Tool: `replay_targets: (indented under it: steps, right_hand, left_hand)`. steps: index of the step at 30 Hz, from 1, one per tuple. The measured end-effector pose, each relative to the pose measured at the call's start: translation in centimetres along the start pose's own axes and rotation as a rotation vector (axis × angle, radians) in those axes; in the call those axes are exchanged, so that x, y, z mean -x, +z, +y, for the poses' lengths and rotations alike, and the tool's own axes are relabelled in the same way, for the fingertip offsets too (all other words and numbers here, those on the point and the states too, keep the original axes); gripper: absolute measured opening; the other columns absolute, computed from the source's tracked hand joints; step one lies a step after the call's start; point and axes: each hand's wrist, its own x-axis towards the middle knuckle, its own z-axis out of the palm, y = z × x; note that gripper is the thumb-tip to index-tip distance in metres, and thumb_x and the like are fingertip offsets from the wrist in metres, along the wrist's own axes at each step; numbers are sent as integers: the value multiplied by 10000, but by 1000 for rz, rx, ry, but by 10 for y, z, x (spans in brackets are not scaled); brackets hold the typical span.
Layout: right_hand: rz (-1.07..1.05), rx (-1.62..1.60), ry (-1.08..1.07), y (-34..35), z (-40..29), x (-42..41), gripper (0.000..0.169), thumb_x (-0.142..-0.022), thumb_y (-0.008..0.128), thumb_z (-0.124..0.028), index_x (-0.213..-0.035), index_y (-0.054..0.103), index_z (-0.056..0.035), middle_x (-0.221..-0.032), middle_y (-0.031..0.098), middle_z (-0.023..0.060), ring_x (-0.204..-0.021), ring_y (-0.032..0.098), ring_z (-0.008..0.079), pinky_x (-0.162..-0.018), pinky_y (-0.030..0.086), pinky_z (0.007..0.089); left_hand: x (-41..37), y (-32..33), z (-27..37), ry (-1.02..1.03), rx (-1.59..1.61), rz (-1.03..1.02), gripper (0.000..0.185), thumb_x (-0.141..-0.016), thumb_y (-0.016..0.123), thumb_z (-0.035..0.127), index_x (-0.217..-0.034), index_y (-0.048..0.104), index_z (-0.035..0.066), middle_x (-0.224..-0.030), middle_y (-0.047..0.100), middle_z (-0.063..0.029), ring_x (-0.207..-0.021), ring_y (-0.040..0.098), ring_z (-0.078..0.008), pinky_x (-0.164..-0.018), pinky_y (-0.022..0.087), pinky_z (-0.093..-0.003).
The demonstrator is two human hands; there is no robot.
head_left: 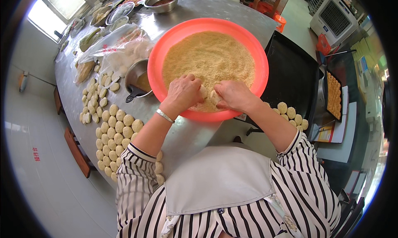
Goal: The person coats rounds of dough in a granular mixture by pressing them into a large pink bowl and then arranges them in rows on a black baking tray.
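Observation:
Both of my hands are inside a wide red plastic basin (262,64), near its front rim. Loose sesame-like coating (208,51) covers the basin's floor. My left hand (186,90), with a silver bangle at the wrist, curls around a pale dough ball (203,91). Opposite it, my right hand (234,96) grips another dough ball (214,97), its fingers touching the coating. The two balls are close together but apart. My fingers hide part of each one.
Rows of coated dough balls (115,129) lie on the steel table (189,138) at left, beside smaller dough pieces (93,98). A metal pot (132,73) with a black-handled utensil touches the basin's left side. A black baking tray (289,70) at right holds several coated balls (290,112).

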Motion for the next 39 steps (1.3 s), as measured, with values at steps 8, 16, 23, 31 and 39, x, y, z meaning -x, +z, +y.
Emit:
replay_targets:
  steps: [8, 16, 23, 31, 39]
  right_hand:
    - [165, 154, 54, 21, -8, -9, 403, -744, 881, -333, -963, 663, -72, -913, 683, 108, -871, 724, 323, -768, 597, 441]
    - [58, -472, 375, -20, 33, -15, 212, -839, 720, -255, -923, 738, -61, -848, 735, 130, -828, 740, 257, -757, 610, 397]
    - [99, -1645, 283, -12, 31, 2, 356, -1049, 595, -193, -1305, 571, 54, -1228, 665, 130, -1023, 731, 217, -951, 630, 389]
    - [266, -1706, 217, -18, 49, 31, 402, -1058, 588, -142, -1396, 534, 69, -1267, 645, 131, -1105, 698, 227, -950, 626, 382]
    - [476, -1489, 306, -57, 138, 131, 344, -1034, 614, -144, -1354, 618, -16, -1226, 698, 55, -1094, 688, 155, -922, 590, 311]
  left_hand:
    - [-6, 14, -5, 107, -74, 72, 345, -850, 774, 326, -1003, 699, 26, -1026, 671, -198, -977, 694, -365, -842, 584, -468]
    - [-26, -21, -35, -431, 863, -211, 201, -923, 731, 214, -976, 679, 27, -970, 661, -82, -922, 698, -197, -777, 583, -366]
    - [-10, -14, -35, -520, 1700, -115, 125, -990, 680, 181, -1046, 679, 70, -979, 682, -24, -881, 703, -165, -778, 575, -329]
    - [-24, -18, -18, -462, 1709, -102, 142, -999, 684, 138, -1115, 668, 59, -1036, 717, -53, -918, 717, -162, -803, 596, -314]
    - [-85, -37, 92, -144, 1370, -227, 276, -951, 715, 107, -1201, 658, 5, -1053, 720, -31, -931, 677, -100, -813, 583, -291]
